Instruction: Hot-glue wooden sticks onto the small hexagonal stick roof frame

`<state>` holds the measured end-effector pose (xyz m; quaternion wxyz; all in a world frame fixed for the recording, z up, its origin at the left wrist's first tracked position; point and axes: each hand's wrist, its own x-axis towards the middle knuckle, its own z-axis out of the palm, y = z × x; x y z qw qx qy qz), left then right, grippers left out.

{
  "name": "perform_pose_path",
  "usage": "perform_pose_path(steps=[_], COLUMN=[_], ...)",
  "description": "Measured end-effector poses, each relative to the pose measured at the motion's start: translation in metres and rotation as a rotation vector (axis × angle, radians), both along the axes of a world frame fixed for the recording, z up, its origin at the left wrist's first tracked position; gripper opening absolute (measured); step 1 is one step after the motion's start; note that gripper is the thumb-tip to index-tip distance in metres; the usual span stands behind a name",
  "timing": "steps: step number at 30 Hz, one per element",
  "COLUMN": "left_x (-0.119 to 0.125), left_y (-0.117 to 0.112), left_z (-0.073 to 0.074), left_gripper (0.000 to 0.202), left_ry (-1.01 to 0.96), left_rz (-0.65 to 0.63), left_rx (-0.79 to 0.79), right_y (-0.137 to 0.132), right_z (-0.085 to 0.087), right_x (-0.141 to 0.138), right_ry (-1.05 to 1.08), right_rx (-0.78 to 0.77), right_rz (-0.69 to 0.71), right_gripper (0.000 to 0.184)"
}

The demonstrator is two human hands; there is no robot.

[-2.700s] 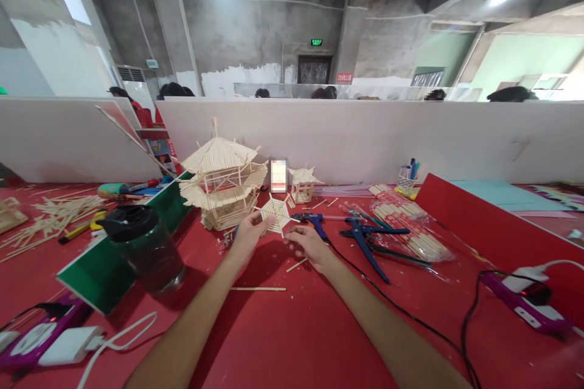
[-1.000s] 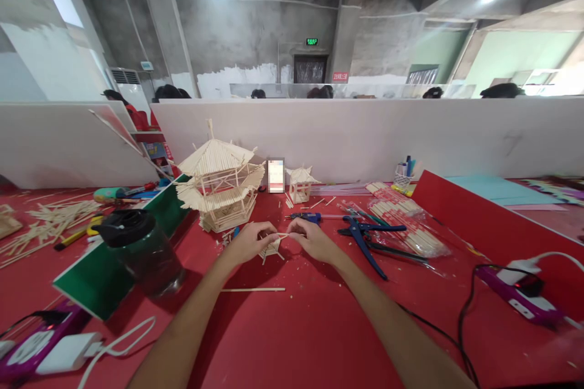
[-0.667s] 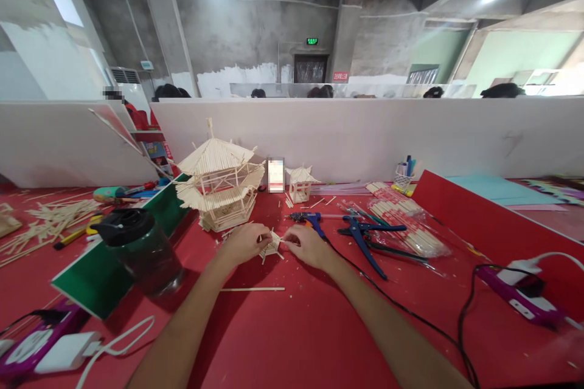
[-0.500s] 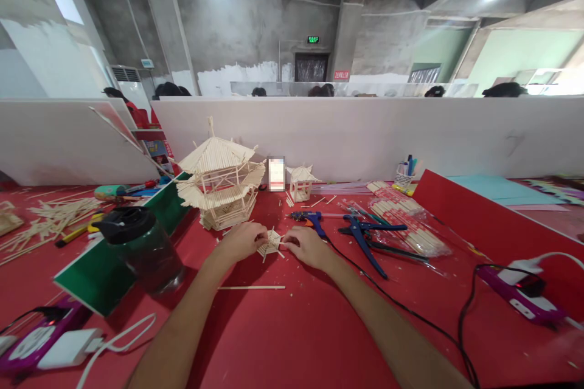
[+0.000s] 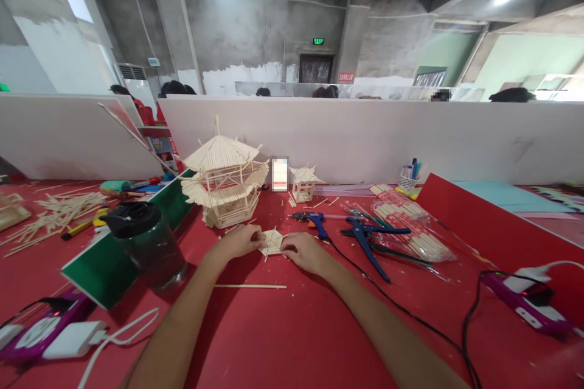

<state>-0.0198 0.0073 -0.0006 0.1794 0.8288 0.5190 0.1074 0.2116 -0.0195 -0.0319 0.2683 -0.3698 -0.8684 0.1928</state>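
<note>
A small hexagonal web of thin wooden sticks (image 5: pixel 272 241) lies almost flat on the red table (image 5: pixel 292 328) at the centre. My left hand (image 5: pixel 238 241) pinches its left edge and my right hand (image 5: pixel 302 251) pinches its right edge, fingers closed on the sticks. Just behind stands a two-tier pavilion model of sticks (image 5: pixel 223 181). A loose long stick (image 5: pixel 250 286) lies in front of my hands.
A blue glue gun (image 5: pixel 312 219) and blue pliers (image 5: pixel 365 237) lie right of my hands, beside a bag of sticks (image 5: pixel 408 225). A dark jar (image 5: pixel 146 247) and green board (image 5: pixel 114 255) stand left. A tiny pavilion (image 5: pixel 305 183) sits by the white partition (image 5: pixel 365 134). Purple devices with cables lie at both sides.
The hexagonal stick piece, held up facing me earlier, has come down to the table and now lies nearly flat. Both hands stayed on it and shifted slightly lower.
</note>
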Motion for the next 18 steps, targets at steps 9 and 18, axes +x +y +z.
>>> perform_pose_path(steps=[9,18], left_x=[0.000,0.026], left_y=[0.000,-0.013], left_z=[-0.002,0.020], left_gripper=[0.023,0.035], left_ry=[0.017,-0.400], left_rz=[0.020,-0.172], left_rx=[-0.005,0.023], right_y=[-0.002,-0.004], right_z=[0.005,0.017], right_x=[0.000,-0.004], right_ry=[-0.007,0.570], right_rx=[-0.010,-0.127], right_rz=[-0.002,-0.218], right_gripper=[0.016,0.015])
